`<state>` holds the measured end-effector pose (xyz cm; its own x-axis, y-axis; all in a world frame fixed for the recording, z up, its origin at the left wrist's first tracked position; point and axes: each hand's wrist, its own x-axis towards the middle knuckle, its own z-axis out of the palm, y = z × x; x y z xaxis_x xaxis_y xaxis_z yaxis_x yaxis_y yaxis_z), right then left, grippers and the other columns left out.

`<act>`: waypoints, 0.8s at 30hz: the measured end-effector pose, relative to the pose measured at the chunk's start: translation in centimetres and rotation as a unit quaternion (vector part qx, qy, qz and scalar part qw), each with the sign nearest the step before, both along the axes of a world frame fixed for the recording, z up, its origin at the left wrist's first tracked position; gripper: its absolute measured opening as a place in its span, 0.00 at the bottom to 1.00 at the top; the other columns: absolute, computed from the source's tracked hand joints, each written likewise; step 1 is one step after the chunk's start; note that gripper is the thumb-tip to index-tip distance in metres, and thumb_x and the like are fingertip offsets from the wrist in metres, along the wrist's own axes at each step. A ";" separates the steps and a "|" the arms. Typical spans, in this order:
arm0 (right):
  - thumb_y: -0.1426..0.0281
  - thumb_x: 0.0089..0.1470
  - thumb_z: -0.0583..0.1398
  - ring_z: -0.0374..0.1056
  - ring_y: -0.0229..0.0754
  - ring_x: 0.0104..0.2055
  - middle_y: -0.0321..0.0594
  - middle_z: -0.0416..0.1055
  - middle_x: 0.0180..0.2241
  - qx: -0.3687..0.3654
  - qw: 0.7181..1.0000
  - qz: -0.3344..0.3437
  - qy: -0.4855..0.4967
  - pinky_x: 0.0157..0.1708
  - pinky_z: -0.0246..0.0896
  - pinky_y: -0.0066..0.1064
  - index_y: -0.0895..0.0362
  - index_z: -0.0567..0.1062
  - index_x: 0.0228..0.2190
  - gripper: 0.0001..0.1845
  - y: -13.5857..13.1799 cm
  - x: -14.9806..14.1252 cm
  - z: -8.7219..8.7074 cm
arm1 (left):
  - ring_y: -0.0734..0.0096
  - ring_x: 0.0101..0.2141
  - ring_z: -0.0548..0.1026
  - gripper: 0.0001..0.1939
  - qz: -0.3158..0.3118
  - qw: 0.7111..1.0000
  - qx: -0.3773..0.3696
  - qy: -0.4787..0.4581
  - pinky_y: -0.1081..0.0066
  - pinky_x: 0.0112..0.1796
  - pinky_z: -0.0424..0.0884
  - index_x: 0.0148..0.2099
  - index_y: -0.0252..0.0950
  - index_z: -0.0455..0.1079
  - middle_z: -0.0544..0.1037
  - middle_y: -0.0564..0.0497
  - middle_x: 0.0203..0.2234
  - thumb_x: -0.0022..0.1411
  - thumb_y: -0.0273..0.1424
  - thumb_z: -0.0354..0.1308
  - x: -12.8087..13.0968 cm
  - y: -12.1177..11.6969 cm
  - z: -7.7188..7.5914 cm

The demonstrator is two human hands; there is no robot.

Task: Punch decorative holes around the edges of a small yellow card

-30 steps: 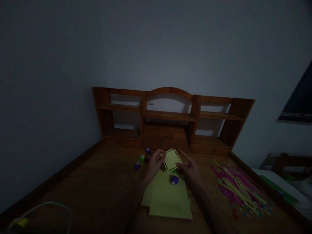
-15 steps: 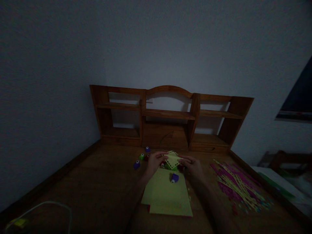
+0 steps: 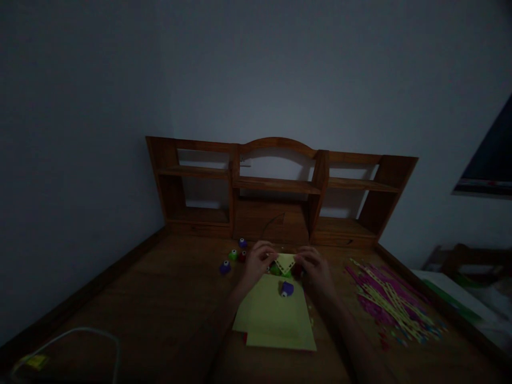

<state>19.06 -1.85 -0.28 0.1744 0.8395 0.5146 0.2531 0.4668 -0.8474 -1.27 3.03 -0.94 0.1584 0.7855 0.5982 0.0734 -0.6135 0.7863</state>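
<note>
Both hands pinch a small pale yellow sheet of paper [image 3: 285,260] by opposite corners, just above the desk. Its edges carry rows of dark hole-like marks, and it now shows as a triangle pointing down, folded across. My left hand [image 3: 257,262] grips the left corner between thumb and fingers. At the right corner, my right hand [image 3: 316,266] does the same. Behind and below the paper, green pieces [image 3: 276,269] are partly covered. Nearer me, a small purple piece with a white round spot [image 3: 287,289], which looks like a paper punch, lies on larger yellow sheets [image 3: 276,320].
Left of my hands stand similar small pieces: purple [image 3: 224,267], green [image 3: 233,255] and red [image 3: 242,256]. Pink and yellow strips [image 3: 390,298] are heaped at the right. A wooden shelf unit [image 3: 276,185] lines the desk's back. A white cable [image 3: 86,330] curves at front left.
The small yellow paper went from an open diamond to a folded triangle, its far corner no longer standing up. Both hands still hold its side corners and have barely shifted.
</note>
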 end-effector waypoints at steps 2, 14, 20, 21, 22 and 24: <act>0.57 0.45 0.65 0.70 0.45 0.30 0.45 0.74 0.31 -0.061 0.994 0.037 0.088 0.27 0.64 0.32 0.57 0.77 0.28 0.15 0.0 -0.4 -0.4 | 0.68 0.34 0.74 0.11 -0.050 0.996 -0.067 -0.017 0.73 0.32 0.70 0.33 0.34 0.72 0.75 0.48 0.33 0.55 0.38 0.61 0.1 -0.2 0.2; 0.60 0.45 0.67 0.67 0.40 0.24 0.38 0.72 0.24 -0.148 0.966 0.123 0.173 0.23 0.59 0.28 0.57 0.74 0.30 0.14 -0.2 -1.0 -0.8 | 0.67 0.27 0.75 0.18 -0.106 0.971 -0.214 -0.016 0.72 0.28 0.70 0.35 0.31 0.76 0.78 0.47 0.28 0.47 0.41 0.66 0.7 -0.6 0.1; 0.62 0.43 0.67 0.67 0.40 0.26 0.39 0.73 0.25 -0.140 0.977 0.122 0.103 0.26 0.59 0.28 0.58 0.76 0.29 0.14 -0.1 -0.9 -1.0 | 0.63 0.31 0.75 0.13 -0.095 0.983 -0.148 0.051 0.71 0.32 0.68 0.32 0.32 0.77 0.79 0.47 0.28 0.51 0.39 0.64 1.1 -2.5 1.9; 0.62 0.43 0.67 0.67 0.40 0.26 0.39 0.72 0.25 -0.137 0.978 0.121 0.098 0.25 0.59 0.28 0.58 0.77 0.29 0.14 -0.1 -0.8 -0.9 | 0.63 0.31 0.75 0.13 -0.092 0.984 -0.140 0.059 0.71 0.32 0.68 0.32 0.32 0.77 0.79 0.47 0.28 0.52 0.38 0.63 1.2 -2.8 2.2; 0.62 0.42 0.67 0.66 0.40 0.25 0.39 0.72 0.25 -0.135 0.979 0.119 0.096 0.25 0.59 0.28 0.58 0.77 0.29 0.13 -0.1 -0.8 -0.9 | 0.63 0.31 0.75 0.13 -0.089 0.985 -0.131 0.062 0.71 0.33 0.68 0.32 0.32 0.77 0.79 0.47 0.28 0.53 0.38 0.62 1.2 -3.0 2.4; 0.62 0.42 0.67 0.66 0.40 0.25 0.39 0.72 0.25 -0.133 0.980 0.113 0.090 0.25 0.59 0.29 0.58 0.77 0.28 0.14 -0.1 -0.7 -0.9 | 0.63 0.32 0.75 0.11 -0.089 0.988 -0.106 0.069 0.71 0.34 0.68 0.33 0.33 0.76 0.79 0.47 0.29 0.55 0.37 0.60 1.2 -3.2 2.6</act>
